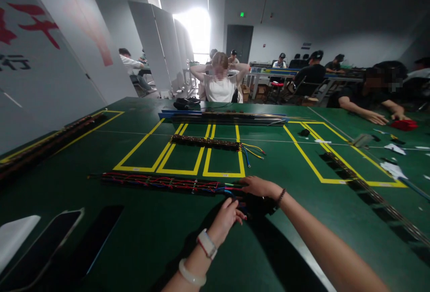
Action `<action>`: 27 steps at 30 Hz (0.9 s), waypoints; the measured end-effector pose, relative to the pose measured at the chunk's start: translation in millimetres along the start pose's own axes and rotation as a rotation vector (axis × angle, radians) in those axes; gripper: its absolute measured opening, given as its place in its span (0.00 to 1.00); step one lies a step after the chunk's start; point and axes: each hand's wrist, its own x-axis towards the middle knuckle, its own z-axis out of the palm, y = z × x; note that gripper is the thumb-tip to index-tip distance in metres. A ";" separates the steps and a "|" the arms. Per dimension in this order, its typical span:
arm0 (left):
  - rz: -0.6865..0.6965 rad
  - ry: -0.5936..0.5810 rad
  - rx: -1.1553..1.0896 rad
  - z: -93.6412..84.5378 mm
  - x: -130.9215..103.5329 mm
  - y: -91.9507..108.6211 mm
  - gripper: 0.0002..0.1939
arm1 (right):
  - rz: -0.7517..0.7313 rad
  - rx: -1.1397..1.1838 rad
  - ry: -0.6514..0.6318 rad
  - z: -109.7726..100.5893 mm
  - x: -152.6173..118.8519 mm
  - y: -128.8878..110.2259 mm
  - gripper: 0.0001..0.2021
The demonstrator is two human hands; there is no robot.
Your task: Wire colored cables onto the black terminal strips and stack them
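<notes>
A long black strip with red and blue wires [161,183] lies across the green table in front of me. Its loose wire ends [229,189] come out at the right end. My right hand [260,187], with a dark beaded bracelet, reaches over these ends, fingers closed on the wires from above. Just below it, my left hand [228,216], wearing a white watch and a pale bangle, is curled with its fingertips at the wire ends. Under my right hand sits a dark object [264,204] in shadow; its kind is unclear.
Yellow tape outlines [223,175] mark the green table [151,238]. Another wired strip [208,142] lies beyond, before long blue-edged channels [225,117]. More strips lie left and right [372,191]. Phones [97,238] are at lower left. People sit across and at right, one touching red cloth [403,124].
</notes>
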 end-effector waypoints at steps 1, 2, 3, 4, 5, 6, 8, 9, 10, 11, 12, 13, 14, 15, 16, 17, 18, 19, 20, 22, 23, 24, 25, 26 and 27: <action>-0.006 -0.008 -0.022 0.3 1.9 0.4 0.10 | 0.011 0.012 -0.025 -0.7 3.9 2.3 0.20; -0.014 -0.010 -0.044 0.5 3.8 1.0 0.10 | 0.020 0.021 -0.055 -1.6 7.7 3.9 0.20; -0.024 -0.006 -0.064 1.0 5.9 1.7 0.10 | 0.026 0.033 -0.089 -2.6 11.1 4.9 0.19; -0.036 0.002 -0.082 1.7 8.2 2.5 0.10 | 0.027 0.049 -0.125 -3.7 14.0 5.2 0.18; -0.048 0.013 -0.097 2.6 10.4 3.3 0.09 | 0.024 0.067 -0.163 -4.8 16.2 5.1 0.17; -0.061 0.025 -0.112 3.8 12.6 3.9 0.09 | 0.019 0.084 -0.198 -5.7 17.7 4.6 0.16; -0.078 0.044 -0.140 6.4 16.5 4.4 0.08 | 0.007 0.111 -0.232 -7.1 18.4 2.9 0.15; -0.083 0.052 -0.151 7.7 18.2 4.4 0.08 | 0.002 0.120 -0.229 -7.2 17.7 2.0 0.15; -0.085 0.060 -0.158 8.9 19.7 4.1 0.08 | -0.001 0.127 -0.218 -7.0 16.5 0.9 0.15; -0.087 0.065 -0.163 9.9 21.1 3.8 0.07 | -0.004 0.132 -0.203 -6.5 15.0 -0.1 0.15; -0.088 0.068 -0.165 10.8 22.2 3.4 0.07 | -0.005 0.137 -0.188 -5.7 13.2 -0.9 0.15; -0.088 0.069 -0.166 11.4 23.2 3.0 0.07 | -0.006 0.140 -0.174 -4.9 11.5 -1.6 0.14; -0.089 0.070 -0.167 11.8 23.9 2.7 0.07 | -0.007 0.143 -0.165 -4.2 10.0 -1.9 0.14; -0.090 0.068 -0.168 12.1 24.3 2.6 0.07 | -0.006 0.147 -0.155 -3.8 8.8 -1.8 0.14; -0.090 0.065 -0.170 12.1 24.3 2.6 0.07 | -0.007 0.150 -0.143 -3.9 8.1 -1.1 0.16; -0.090 0.059 -0.172 12.0 23.9 2.8 0.07 | -0.014 0.151 -0.134 -4.5 7.9 0.2 0.17; -0.089 0.053 -0.174 11.6 23.1 3.2 0.07 | -0.029 0.151 -0.130 -5.6 8.2 2.1 0.19; -0.090 0.040 -0.174 10.9 21.9 3.8 0.07 | -0.051 0.149 -0.132 -7.0 9.1 4.6 0.20; -0.092 0.021 -0.170 9.9 20.4 4.6 0.07 | -0.074 0.145 -0.138 -8.6 10.6 7.4 0.20; -0.106 -0.036 -0.147 7.0 16.9 6.9 0.09 | -0.099 0.119 -0.132 -11.1 14.8 13.0 0.20; -0.115 -0.072 -0.131 5.2 15.3 8.1 0.09 | -0.092 0.099 -0.113 -11.7 17.4 15.3 0.20; -0.125 -0.108 -0.115 3.2 13.8 9.4 0.10 | -0.074 0.075 -0.080 -11.7 20.3 17.0 0.20; -0.135 -0.139 -0.098 1.1 12.5 10.7 0.10 | -0.052 0.047 -0.041 -11.1 23.4 18.0 0.19; -0.146 -0.164 -0.084 -0.9 11.6 11.8 0.11 | -0.028 0.018 0.000 -10.0 26.7 18.4 0.17; -0.156 -0.182 -0.071 -2.9 10.8 12.7 0.12 | -0.005 -0.010 0.038 -8.7 30.1 18.1 0.16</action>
